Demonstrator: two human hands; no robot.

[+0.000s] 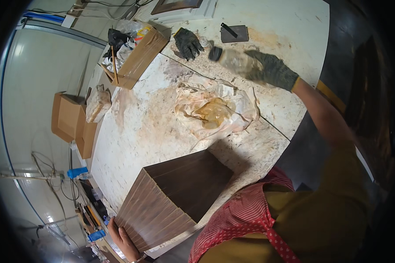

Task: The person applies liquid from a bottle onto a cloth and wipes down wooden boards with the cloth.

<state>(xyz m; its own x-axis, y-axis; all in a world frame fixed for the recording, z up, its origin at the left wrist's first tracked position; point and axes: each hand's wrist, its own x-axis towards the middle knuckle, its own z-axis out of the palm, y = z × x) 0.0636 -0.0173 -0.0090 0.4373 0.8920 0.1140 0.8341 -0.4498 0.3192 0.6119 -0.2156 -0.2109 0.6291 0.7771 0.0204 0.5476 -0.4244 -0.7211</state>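
Observation:
My bare left hand [123, 241] grips the near left corner of a dark brown wooden piece [175, 197]. Its left face shows many parallel lines; I cannot tell whether it is one block or a stack of boards. My right hand [276, 72], in a dark work glove, is closed around a cloudy plastic bottle [239, 60] with a black cap, held sideways over the far part of the table and slightly blurred. Between my hands lies a crumpled whitish sheet [188, 98] with a yellowish-brown liquid [215, 111] pooled on it.
The stained white table [131, 136] has a seam across it. Another dark glove [188, 44] and a grey pad [239, 34] with a black object on it lie at the far side. A cardboard box [140, 59] of scraps and an opened carton [70, 116] stand left.

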